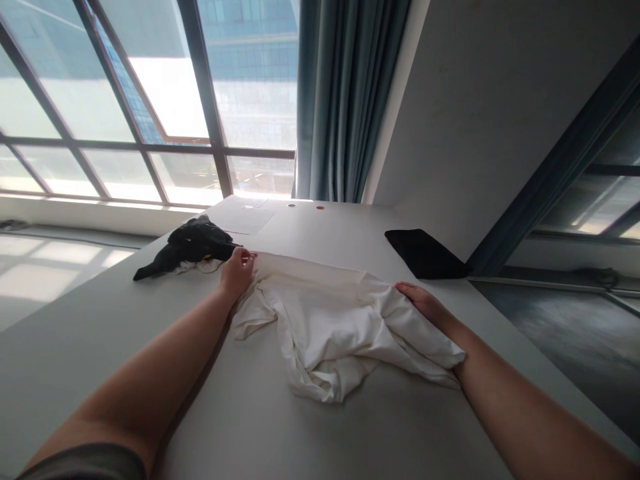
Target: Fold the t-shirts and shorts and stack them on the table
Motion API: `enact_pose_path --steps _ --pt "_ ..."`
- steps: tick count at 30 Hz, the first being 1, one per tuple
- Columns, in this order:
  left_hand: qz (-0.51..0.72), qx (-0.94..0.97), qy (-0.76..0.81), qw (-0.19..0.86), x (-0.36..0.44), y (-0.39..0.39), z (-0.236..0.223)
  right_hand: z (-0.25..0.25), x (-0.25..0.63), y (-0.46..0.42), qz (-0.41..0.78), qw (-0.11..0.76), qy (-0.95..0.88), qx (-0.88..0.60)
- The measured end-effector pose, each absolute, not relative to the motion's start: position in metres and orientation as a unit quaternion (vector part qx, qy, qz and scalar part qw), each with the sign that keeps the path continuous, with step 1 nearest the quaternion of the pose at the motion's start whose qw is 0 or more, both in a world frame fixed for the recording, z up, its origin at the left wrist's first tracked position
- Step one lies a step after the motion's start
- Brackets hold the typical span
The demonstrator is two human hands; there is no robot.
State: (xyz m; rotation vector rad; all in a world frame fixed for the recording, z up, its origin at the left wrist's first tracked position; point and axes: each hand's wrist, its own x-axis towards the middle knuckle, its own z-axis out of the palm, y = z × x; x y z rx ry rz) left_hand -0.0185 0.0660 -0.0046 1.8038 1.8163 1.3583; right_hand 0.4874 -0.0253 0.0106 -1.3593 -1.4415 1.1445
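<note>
A crumpled white T-shirt (335, 313) lies across the table in front of me, its far edge drawn fairly straight and its near part bunched in folds. My left hand (239, 270) pinches the far left corner of the cloth between closed fingers. At the far right, my right hand (423, 300) has its fingers pressed together on the shirt's edge; the thumb is hidden. Fabric on that side drapes along my right forearm. Just beyond my left hand lies a heap of black clothing (200, 240) with a small yellow mark.
The white table (225, 413) carries a folded black cloth (425, 253) at the right edge and a pale sheet (245, 220) at the far left. Two round holes sit near its far end. Behind stand windows (255, 87) and a blue-grey curtain (345, 100).
</note>
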Motion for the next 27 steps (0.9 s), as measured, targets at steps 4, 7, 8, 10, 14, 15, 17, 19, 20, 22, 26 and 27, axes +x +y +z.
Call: enact_pose_path --steps 4,7,8,10,14,15,17,19,20,22,26,27 --pt "0.403 0.753 0.511 0.093 -0.011 0.064 -0.009 0.007 0.489 -0.019 0.456 0.400 -0.571 -0.553" --pt "0.331 0.825 0.452 0.069 -0.005 0.058 -0.006 0.004 0.484 -0.018 0.452 0.394 -0.578 -0.554" --pt "0.310 0.839 0.443 0.058 -0.002 0.054 -0.003 0.003 0.483 -0.018 0.451 0.387 -0.583 -0.554" --pt "0.283 0.858 0.427 0.037 0.008 0.044 0.005 0.005 0.481 -0.020 0.424 0.371 -0.602 -0.566" --pt "0.244 0.905 0.342 0.070 0.045 0.012 0.020 0.026 0.476 -0.033 0.237 0.366 -0.648 -0.624" --pt "0.224 0.920 0.307 0.100 0.057 0.002 0.021 0.035 0.472 -0.038 0.189 0.375 -0.656 -0.627" --pt "0.172 0.943 0.243 0.148 0.079 -0.014 0.021 0.054 0.456 -0.053 0.119 0.395 -0.686 -0.600" --pt "0.138 0.957 0.213 0.139 0.095 -0.026 0.019 0.067 0.432 -0.071 0.082 0.385 -0.751 -0.529" --pt "0.127 0.962 0.209 0.125 0.099 -0.029 0.017 0.070 0.419 -0.078 0.067 0.372 -0.785 -0.491" --pt "0.118 0.963 0.216 0.106 0.100 -0.029 0.016 0.065 0.396 -0.089 0.058 0.311 -0.848 -0.424" --pt "0.114 0.957 0.248 0.103 0.088 -0.016 0.017 0.038 0.385 -0.084 0.092 0.191 -0.916 -0.340" --pt "0.114 0.955 0.256 0.102 0.085 -0.013 0.017 0.033 0.390 -0.079 0.103 0.194 -0.911 -0.350"
